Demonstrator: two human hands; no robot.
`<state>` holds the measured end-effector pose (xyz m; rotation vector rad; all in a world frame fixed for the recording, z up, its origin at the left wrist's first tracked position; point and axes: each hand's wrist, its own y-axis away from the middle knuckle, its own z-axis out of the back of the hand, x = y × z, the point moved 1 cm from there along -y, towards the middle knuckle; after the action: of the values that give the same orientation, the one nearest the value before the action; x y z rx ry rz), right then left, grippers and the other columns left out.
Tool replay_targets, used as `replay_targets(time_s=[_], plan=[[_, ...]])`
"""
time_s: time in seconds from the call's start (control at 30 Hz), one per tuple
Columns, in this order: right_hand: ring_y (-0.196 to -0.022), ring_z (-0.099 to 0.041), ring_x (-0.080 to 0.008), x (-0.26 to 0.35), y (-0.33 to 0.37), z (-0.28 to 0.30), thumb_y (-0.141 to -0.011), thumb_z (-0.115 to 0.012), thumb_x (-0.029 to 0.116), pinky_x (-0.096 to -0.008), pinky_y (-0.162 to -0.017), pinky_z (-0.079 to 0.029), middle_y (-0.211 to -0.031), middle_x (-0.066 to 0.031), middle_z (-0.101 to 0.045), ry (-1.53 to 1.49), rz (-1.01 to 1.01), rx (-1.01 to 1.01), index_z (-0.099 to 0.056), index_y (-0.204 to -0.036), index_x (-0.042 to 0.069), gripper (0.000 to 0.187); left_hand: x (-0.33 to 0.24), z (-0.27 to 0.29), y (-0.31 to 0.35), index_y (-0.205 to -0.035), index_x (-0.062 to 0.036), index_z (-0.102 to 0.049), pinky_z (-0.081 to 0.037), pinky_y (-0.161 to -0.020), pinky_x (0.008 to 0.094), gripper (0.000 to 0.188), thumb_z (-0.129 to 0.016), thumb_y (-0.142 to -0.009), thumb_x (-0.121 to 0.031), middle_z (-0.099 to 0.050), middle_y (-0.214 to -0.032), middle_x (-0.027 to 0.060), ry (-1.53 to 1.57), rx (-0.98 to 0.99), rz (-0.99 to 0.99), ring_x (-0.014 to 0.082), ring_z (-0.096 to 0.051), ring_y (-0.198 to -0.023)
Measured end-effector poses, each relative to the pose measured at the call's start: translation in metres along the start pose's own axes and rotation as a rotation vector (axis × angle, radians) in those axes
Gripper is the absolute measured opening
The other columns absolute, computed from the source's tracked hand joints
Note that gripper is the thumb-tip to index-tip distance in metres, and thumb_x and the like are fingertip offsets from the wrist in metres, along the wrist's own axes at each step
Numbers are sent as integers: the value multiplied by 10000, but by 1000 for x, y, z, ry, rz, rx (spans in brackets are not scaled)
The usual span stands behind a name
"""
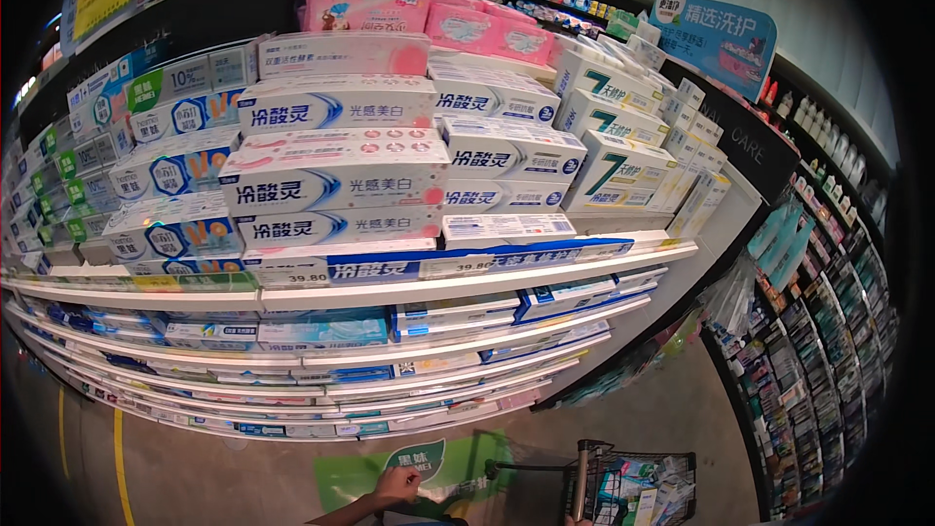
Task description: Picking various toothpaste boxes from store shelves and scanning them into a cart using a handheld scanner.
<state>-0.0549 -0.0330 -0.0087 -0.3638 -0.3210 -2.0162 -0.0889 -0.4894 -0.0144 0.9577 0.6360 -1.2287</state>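
My left hand (397, 484) is raised at the lower edge, its fingers curled in, and no object shows in it. Behind it on the floor lies a green printed sticker (351, 482). At the very bottom of the view, a small part of my right hand (580, 522) is wrapped at the handle (581, 482) of a black wire shopping cart (693, 482). Inside the cart is a pile of packaged goods (643, 487). Ahead, boxed toothpaste (336, 168) is stacked high on a white shelf (409, 290), apart from both hands.
Lower shelves hold more flat boxes (321, 329). Pink packs (477, 27) top the stacks. Toward the right, a dark end panel (735, 136) borders the shelf, and a rack of small goods (808, 380) stands beyond the cart. Yellow lines (122, 468) mark the floor at left.
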Motion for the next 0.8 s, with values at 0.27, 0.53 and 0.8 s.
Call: replay_targets(time_s=[0.27,0.53,0.8], plan=[[-698,-596,-452,42,69,22,-816,-617,431,-477,-619,-469,-774,-280,-612,-47,40,91,-605,-831,-59,491,19,10,42,-847,-48,-669,-518,-632,337,180,-610,-780,-204,-664,-742,121,110,-180,-27,247,-661,-661],[-803,-600,-430,36,119,2,-826,-608,417,-468,-700,-476,-850,-263,-623,-1,34,270,-620,-864,-54,473,-36,57,91,-846,-49,-669,-489,-545,311,156,-636,-787,-190,-655,-698,122,-15,-301,-144,216,-648,-595],[-698,-633,-399,50,161,-20,-683,-708,299,-447,-637,-506,-662,-231,-621,-111,-66,219,-650,-770,-65,379,-236,239,90,-894,-2,-674,-499,-679,284,118,-612,-808,-54,-679,-814,119,-198,-658,-612,183,-649,-719]])
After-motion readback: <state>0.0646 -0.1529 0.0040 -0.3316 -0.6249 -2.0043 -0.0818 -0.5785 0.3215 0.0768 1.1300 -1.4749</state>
